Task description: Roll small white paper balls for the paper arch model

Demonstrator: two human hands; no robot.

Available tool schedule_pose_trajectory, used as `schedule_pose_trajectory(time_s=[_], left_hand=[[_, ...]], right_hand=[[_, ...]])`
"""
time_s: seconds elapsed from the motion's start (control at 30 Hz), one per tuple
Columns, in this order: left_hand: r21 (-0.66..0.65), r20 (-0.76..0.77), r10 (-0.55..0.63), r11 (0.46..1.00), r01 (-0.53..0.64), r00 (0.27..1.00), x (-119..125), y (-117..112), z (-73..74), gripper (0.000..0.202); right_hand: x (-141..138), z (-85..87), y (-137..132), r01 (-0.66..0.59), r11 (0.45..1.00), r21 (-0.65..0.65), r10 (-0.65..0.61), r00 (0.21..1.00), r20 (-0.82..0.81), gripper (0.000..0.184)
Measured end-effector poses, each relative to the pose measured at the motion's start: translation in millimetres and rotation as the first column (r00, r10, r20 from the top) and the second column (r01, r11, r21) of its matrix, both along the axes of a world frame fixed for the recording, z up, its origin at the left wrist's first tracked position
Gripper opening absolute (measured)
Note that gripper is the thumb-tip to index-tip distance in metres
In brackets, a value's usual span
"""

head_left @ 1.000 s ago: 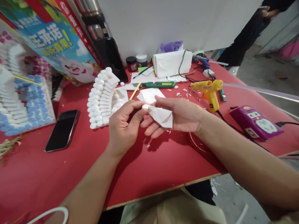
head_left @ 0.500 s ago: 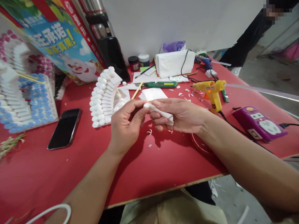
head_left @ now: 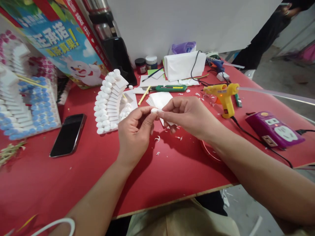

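As left hand (head_left: 134,131) and right hand (head_left: 189,116) pinch it, a white round-tipped paper twist (head_left: 154,110).

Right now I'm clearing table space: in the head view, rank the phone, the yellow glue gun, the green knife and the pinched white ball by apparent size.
1. phone
2. glue gun
3. knife
4. white ball
The phone lies nearer the camera than the glue gun, so their order is less sure.

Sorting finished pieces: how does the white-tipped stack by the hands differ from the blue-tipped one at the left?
The white-tipped stack has white balls, the blue-tipped stack blue ones. The white-tipped stack rises in a curve; the blue-tipped stack lies flatter. Both are rows of white paper.
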State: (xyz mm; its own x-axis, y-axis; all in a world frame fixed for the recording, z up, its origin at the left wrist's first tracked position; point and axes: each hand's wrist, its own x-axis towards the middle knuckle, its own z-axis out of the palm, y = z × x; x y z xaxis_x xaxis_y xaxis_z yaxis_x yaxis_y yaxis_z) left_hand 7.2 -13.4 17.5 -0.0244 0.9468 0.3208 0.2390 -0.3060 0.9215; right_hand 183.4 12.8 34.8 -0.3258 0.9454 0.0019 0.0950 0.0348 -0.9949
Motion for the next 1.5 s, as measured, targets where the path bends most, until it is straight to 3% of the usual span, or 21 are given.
schedule_pose_trajectory(time_s=[0.13,0.27,0.37,0.5,0.6,0.73,0.97,1.07,1.17,1.3,1.4,1.5], left_hand=[[-0.019,0.038,0.047,0.999,-0.047,0.998,5,-2,-1.8,0.013],[0.019,0.055,0.066,0.998,-0.067,0.996,6,-3,-4.7,0.013],[0.064,0.035,0.089,0.994,-0.091,0.995,6,-3,-4.8,0.012],[0.050,0.040,0.078,0.996,-0.080,0.996,5,-3,-2.8,0.011],[0.027,0.042,0.083,0.996,-0.084,0.996,4,-4,-2.6,0.013],[0.076,-0.033,0.109,0.991,-0.106,0.994,2,-4,-4.6,0.015],[0.280,-0.220,0.132,0.958,-0.067,0.967,3,-6,-5.7,0.021],[0.224,-0.168,0.073,0.974,-0.034,0.983,2,-6,-3.5,0.020],[0.078,-0.008,0.023,0.997,-0.023,1.000,-2,-1,-1.8,0.011],[-0.135,0.148,-0.122,0.981,0.143,0.981,-11,9,-2.2,0.015],[-0.135,0.179,-0.185,0.968,0.210,0.966,-12,11,-1.5,0.017],[-0.074,0.153,-0.164,0.981,0.177,0.975,-8,8,0.8,0.012]], right_hand=[[-7,-0.7,-7,0.147,0.967,0.207,-0.186,0.965,0.185,0.032],[-12,-5.8,-13,0.182,0.911,0.371,-0.264,0.947,0.183,0.027],[-13,-5.0,-14,0.159,0.928,0.338,-0.205,0.973,0.106,0.028],[-12,1.1,-13,0.120,0.982,0.146,-0.116,0.993,-0.031,0.034],[-13,2.4,-13,0.123,0.990,0.069,-0.117,0.990,-0.078,0.037],[-15,-1.5,-15,0.146,0.977,0.155,-0.141,0.989,-0.040,0.036],[-12,-5.3,-15,0.128,0.955,0.268,-0.148,0.987,0.057,0.029],[-6,-2.0,-11,0.124,0.950,0.286,-0.149,0.987,0.067,0.026],[2,2.1,-5,0.011,0.962,0.274,-0.030,0.998,0.063,0.025],[9,4.3,0,-0.104,0.972,0.213,0.096,0.994,0.047,0.025],[10,3.3,1,-0.101,0.970,0.221,0.084,0.993,0.081,0.021],[7,1.1,-2,-0.070,0.963,0.261,0.038,0.991,0.126,0.018]])
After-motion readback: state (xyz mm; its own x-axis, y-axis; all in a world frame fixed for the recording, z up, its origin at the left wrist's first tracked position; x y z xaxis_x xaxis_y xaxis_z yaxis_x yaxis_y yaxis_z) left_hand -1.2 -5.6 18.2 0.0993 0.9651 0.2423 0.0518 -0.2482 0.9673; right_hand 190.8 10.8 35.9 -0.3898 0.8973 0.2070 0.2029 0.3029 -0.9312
